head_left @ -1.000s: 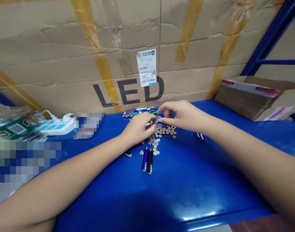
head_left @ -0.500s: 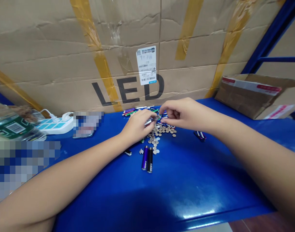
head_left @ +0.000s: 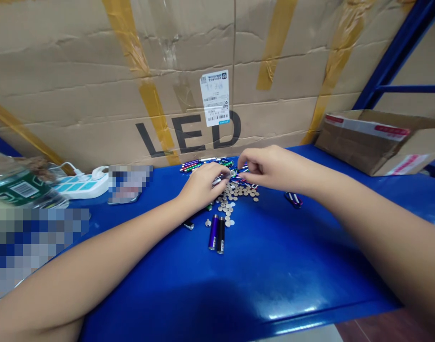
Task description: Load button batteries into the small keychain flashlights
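Note:
My left hand [head_left: 206,184] is closed around a small silver metal tube [head_left: 216,180], mostly hidden by the fingers. Just to its right, my right hand [head_left: 263,165] has thumb and forefinger curled close together beside the tube's end; whatever they hold is too small to make out. Below the hands lie many loose button cells [head_left: 241,191]. Behind them is a pile of shiny coloured metal tubes [head_left: 192,166], partly covered by my hands. Nearer to me, a purple tube [head_left: 213,232] and a black tube [head_left: 221,236] lie side by side, with a small silver cap [head_left: 208,223] near their far ends.
A large cardboard box [head_left: 189,61] stands behind the blue table [head_left: 274,266]. An opened carton [head_left: 363,137] sits at right. To the left are a bottle [head_left: 23,187], a white power strip [head_left: 85,186] and a blurred-out flat object [head_left: 128,185]. Dark tubes [head_left: 293,199] lie under my right forearm.
My right hand has drawn very slightly away from the left, and the silver tube shows less between my left fingers. The view has shifted a little; the table items stay put.

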### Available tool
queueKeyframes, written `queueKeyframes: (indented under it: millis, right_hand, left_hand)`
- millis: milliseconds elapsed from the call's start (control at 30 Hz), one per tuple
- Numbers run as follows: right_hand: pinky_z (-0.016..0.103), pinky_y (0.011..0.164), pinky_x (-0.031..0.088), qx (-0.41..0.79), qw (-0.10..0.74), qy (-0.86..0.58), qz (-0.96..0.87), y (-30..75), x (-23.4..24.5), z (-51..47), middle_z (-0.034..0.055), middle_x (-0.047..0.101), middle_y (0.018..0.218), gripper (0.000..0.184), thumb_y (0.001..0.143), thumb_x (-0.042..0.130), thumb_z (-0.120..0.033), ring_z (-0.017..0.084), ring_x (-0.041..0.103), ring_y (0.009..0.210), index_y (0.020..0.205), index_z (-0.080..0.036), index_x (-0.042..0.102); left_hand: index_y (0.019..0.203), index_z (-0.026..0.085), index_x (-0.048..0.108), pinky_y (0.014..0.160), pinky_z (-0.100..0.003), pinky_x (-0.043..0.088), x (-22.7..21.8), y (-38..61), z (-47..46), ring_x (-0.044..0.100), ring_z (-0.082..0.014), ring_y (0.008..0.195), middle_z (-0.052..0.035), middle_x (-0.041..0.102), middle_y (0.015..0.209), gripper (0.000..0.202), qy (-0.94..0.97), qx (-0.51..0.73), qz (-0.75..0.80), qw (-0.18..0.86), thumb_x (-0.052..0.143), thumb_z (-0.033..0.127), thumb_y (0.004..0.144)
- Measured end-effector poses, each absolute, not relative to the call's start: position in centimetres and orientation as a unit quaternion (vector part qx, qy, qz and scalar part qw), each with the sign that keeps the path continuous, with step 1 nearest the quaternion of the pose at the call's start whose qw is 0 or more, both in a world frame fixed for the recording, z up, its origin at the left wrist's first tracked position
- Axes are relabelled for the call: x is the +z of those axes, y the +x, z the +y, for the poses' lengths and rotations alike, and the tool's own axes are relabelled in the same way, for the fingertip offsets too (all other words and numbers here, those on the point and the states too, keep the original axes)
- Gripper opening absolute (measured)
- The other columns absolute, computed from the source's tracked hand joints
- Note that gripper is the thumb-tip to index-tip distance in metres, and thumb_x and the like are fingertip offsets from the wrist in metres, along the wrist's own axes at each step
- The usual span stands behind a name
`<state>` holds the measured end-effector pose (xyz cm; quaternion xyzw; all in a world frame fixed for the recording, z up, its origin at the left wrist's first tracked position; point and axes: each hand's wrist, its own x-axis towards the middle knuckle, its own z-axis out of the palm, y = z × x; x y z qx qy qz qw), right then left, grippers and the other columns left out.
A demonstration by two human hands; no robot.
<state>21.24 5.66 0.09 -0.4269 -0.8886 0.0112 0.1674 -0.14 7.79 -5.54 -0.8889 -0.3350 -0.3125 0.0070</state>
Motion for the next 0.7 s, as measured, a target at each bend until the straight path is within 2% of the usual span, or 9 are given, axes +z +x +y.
queueKeyframes:
  millis: [200,400,567,700]
  right_hand:
    - [0.023,0.055,0.032,0.111,0.054,-0.391,-0.912,20.4,-0.6,5.5,-0.0015,0.062,0.065,0.014,0.079,0.058,-0.026,0.011,0.052,0.057,0.087,-0.02,0.069]
    - [0.024,0.054,0.029,0.103,0.023,-0.378,-0.92,18.7,-1.8,5.2,-0.0014,0.062,0.062,0.018,0.079,0.059,-0.022,0.011,0.049,0.054,0.091,-0.019,0.073]
    - [0.025,0.057,0.032,0.097,0.025,-0.367,-0.925,18.2,-2.5,5.5,0.0019,0.069,0.073,0.019,0.08,0.055,-0.016,0.012,0.052,0.058,0.084,-0.018,0.073]
    - [0.024,0.058,0.034,0.1,0.023,-0.376,-0.921,18.0,-2.6,5.5,0.0032,0.071,0.078,0.018,0.08,0.056,-0.017,0.013,0.055,0.061,0.088,-0.017,0.073]
  left_hand:
    - [0.094,0.018,0.062,0.085,-0.035,0.047,-5.7,-0.2,7.9,0.061,-0.0201,0.094,-0.0047,0.068,0.097,0.011,-0.886,-0.32,-0.337,-0.002,0.056,0.016,0.085]
    - [0.094,0.018,0.062,0.083,-0.035,0.046,-5.7,-0.1,7.9,0.061,-0.0206,0.093,-0.0052,0.068,0.096,0.012,-0.887,-0.32,-0.332,-0.003,0.054,0.015,0.085]
    - [0.093,0.018,0.062,0.084,-0.035,0.046,-5.9,-0.1,8.0,0.061,-0.0207,0.093,-0.0049,0.068,0.096,0.011,-0.89,-0.32,-0.325,0.001,0.056,0.017,0.085]
    - [0.094,0.018,0.063,0.084,-0.035,0.046,-5.9,-0.1,7.9,0.061,-0.0211,0.094,-0.0056,0.068,0.097,0.013,-0.892,-0.317,-0.322,0.002,0.055,0.016,0.084]
